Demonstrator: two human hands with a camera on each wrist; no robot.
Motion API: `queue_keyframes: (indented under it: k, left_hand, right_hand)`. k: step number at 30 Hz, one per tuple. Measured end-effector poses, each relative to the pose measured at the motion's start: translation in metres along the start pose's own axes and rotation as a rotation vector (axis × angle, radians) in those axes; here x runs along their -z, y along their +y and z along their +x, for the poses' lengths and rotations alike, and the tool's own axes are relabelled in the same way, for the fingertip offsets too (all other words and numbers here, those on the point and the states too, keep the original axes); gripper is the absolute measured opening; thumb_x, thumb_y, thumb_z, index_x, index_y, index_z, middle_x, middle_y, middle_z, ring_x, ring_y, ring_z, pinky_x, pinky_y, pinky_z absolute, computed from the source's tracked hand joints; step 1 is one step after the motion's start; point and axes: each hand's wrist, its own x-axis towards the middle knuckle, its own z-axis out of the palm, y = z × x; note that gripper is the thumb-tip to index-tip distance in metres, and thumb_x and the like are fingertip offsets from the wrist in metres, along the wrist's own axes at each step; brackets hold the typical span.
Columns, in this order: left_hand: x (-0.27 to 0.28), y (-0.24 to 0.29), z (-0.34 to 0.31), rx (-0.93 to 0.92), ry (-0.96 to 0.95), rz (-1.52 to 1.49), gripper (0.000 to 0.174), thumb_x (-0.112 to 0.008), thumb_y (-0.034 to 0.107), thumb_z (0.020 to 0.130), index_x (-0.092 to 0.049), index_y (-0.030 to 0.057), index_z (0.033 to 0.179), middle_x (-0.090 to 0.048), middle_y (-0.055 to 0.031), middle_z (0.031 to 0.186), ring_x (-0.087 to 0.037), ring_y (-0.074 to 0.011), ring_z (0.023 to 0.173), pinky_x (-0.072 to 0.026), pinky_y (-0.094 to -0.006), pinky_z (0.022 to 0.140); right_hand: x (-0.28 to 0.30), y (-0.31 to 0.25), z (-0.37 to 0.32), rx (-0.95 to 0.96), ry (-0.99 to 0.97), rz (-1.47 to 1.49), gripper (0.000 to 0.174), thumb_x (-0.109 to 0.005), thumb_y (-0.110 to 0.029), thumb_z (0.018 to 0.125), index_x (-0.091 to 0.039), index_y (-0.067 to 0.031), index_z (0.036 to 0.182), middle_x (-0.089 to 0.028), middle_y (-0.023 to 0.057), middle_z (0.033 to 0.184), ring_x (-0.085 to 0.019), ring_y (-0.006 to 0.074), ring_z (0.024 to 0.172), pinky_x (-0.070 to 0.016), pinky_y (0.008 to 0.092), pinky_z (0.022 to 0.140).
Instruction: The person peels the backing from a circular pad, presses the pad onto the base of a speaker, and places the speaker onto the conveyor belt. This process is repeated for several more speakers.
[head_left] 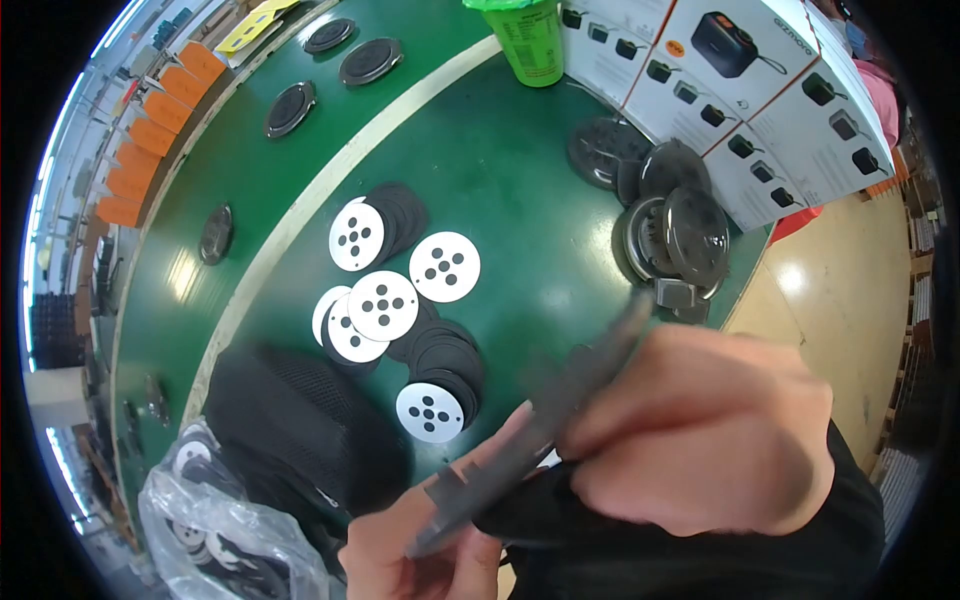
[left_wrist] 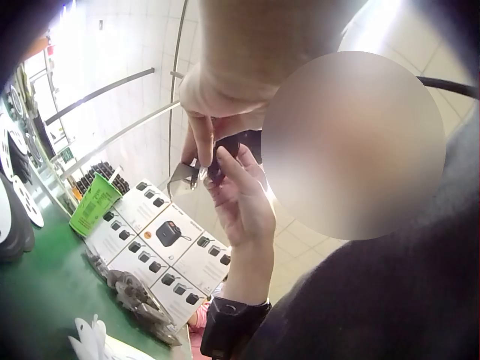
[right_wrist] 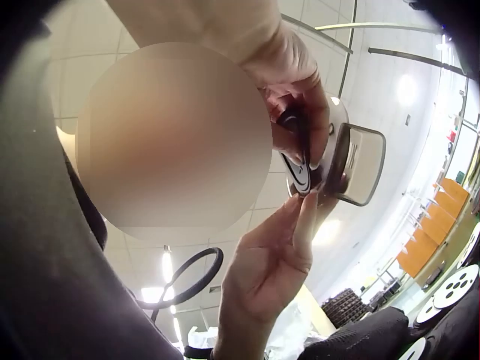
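My left hand (head_left: pixel 380 555) grips a dark, translucent round plastic cover (head_left: pixel 525 445), which stands edge-on in the head view and looks blurred. A square tab (right_wrist: pixel 342 161) juts from its side in the right wrist view. From the other side my right hand (head_left: pixel 710 430), also blurred, pinches a thin black disc (head_left: pixel 540 505) at the cover. In the right wrist view the black disc (right_wrist: pixel 302 142) has a pale-lined edge and lies between the fingers, close against the cover. Fingers of both hands meet there and hide much of the two parts.
White discs with holes (head_left: pixel 383 306) and black discs (head_left: pixel 445 355) lie fanned on the green table (head_left: pixel 520 170). Similar dark covers (head_left: pixel 695 235) are piled at right, before printed boxes (head_left: pixel 720 60) and a green cup (head_left: pixel 530 45). A black mesh bag (head_left: pixel 300 420) and clear plastic bag (head_left: pixel 230 530) sit left.
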Motion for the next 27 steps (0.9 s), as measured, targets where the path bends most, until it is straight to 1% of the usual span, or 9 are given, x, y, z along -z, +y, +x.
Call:
queue_keyframes:
  k: [1, 5, 8, 12, 16, 18, 21, 24, 27]
  left_hand:
    - [-0.018, 0.011, 0.0, 0.112, 0.121, -0.124, 0.03, -0.045, -0.017, 0.079, -0.04, -0.017, 0.108, -0.057, -0.0296, 0.095, -0.062, -0.0299, 0.081, -0.0521, -0.037, 0.079]
    - [0.008, 0.008, 0.003, 0.161, -0.184, -0.004, 0.031, -0.044, -0.017, 0.08, -0.039, -0.0162, 0.111, -0.056, -0.0301, 0.098, -0.062, -0.032, 0.084, -0.0528, -0.0384, 0.079]
    - [-0.008, 0.028, 0.01, 0.299, -0.118, 0.101, 0.029, -0.045, -0.016, 0.08, -0.041, -0.0154, 0.11, -0.056, -0.0287, 0.098, -0.062, -0.0312, 0.084, -0.0528, -0.0387, 0.079]
    - [-0.019, 0.022, 0.009, 0.281, 0.062, -0.12, 0.024, -0.05, -0.013, 0.08, -0.046, -0.0119, 0.103, -0.059, -0.0225, 0.093, -0.061, -0.024, 0.08, -0.0525, -0.0345, 0.076]
    - [0.0, 0.023, 0.017, 0.128, -0.185, 0.263, 0.019, -0.06, -0.01, 0.077, -0.053, -0.0059, 0.094, -0.062, -0.0115, 0.083, -0.056, -0.0102, 0.071, -0.0457, -0.0208, 0.068]
    - [-0.007, 0.024, 0.016, 0.136, -0.11, 0.275, 0.017, -0.063, -0.009, 0.076, -0.055, -0.0041, 0.09, -0.062, -0.0076, 0.078, -0.053, -0.0068, 0.068, -0.0412, -0.0173, 0.066]
    - [-0.011, 0.027, 0.015, 0.151, -0.067, 0.321, 0.015, -0.064, -0.007, 0.076, -0.055, -0.0033, 0.088, -0.061, -0.0058, 0.076, -0.052, -0.0057, 0.066, -0.0399, -0.0163, 0.065]
    - [-0.01, 0.027, 0.013, 0.141, -0.061, 0.347, 0.013, -0.064, -0.006, 0.076, -0.055, -0.0032, 0.086, -0.062, -0.0062, 0.075, -0.051, -0.0058, 0.065, -0.0405, -0.0169, 0.065]
    - [-0.013, 0.027, 0.012, 0.134, -0.041, 0.364, 0.012, -0.064, -0.005, 0.077, -0.055, -0.0029, 0.085, -0.062, -0.0067, 0.074, -0.051, -0.0054, 0.064, -0.0404, -0.017, 0.064]
  right_hand:
    - [0.003, 0.001, 0.003, 0.009, -0.064, -0.02, 0.023, -0.066, 0.006, 0.052, -0.061, -0.0042, 0.072, -0.061, 0.0113, 0.075, -0.059, 0.0245, 0.062, -0.0454, 0.0309, 0.05]
    - [-0.002, 0.028, 0.009, 0.216, -0.266, -0.154, 0.027, -0.068, 0.003, 0.058, -0.061, -0.0066, 0.082, -0.059, 0.0081, 0.077, -0.057, 0.0266, 0.068, -0.0445, 0.0304, 0.054]
    - [0.009, 0.022, 0.021, 0.145, -0.462, -0.095, 0.025, -0.069, 0.002, 0.06, -0.061, -0.007, 0.082, -0.057, 0.007, 0.074, -0.056, 0.026, 0.067, -0.0434, 0.0309, 0.054]
    - [0.002, 0.012, 0.013, 0.139, -0.151, -0.002, 0.025, -0.069, 0.002, 0.06, -0.061, -0.0072, 0.082, -0.057, 0.0075, 0.072, -0.055, 0.0252, 0.064, -0.0421, 0.0301, 0.05]
    - [-0.009, 0.018, 0.015, 0.25, -0.039, 0.024, 0.027, -0.069, 0.004, 0.057, -0.06, -0.0059, 0.081, -0.055, 0.0082, 0.07, -0.054, 0.0243, 0.058, -0.0414, 0.0288, 0.047]
    - [-0.017, 0.028, 0.011, 0.339, 0.036, -0.002, 0.028, -0.069, 0.005, 0.056, -0.06, -0.0048, 0.08, -0.054, 0.0083, 0.068, -0.054, 0.024, 0.056, -0.0411, 0.0285, 0.046]
    - [-0.019, 0.02, 0.006, 0.279, 0.063, -0.067, 0.029, -0.069, 0.005, 0.055, -0.059, -0.0039, 0.08, -0.053, 0.0082, 0.067, -0.052, 0.0238, 0.052, -0.0403, 0.0285, 0.044]
    - [-0.003, -0.006, 0.017, 0.097, -0.172, -0.227, 0.029, -0.069, 0.004, 0.054, -0.058, -0.0038, 0.08, -0.053, 0.0081, 0.066, -0.052, 0.0236, 0.051, -0.0396, 0.0282, 0.043]
    - [-0.009, 0.003, 0.01, 0.136, -0.09, -0.176, 0.029, -0.07, 0.002, 0.055, -0.058, -0.0038, 0.08, -0.053, 0.0079, 0.066, -0.052, 0.023, 0.051, -0.0391, 0.0278, 0.043]
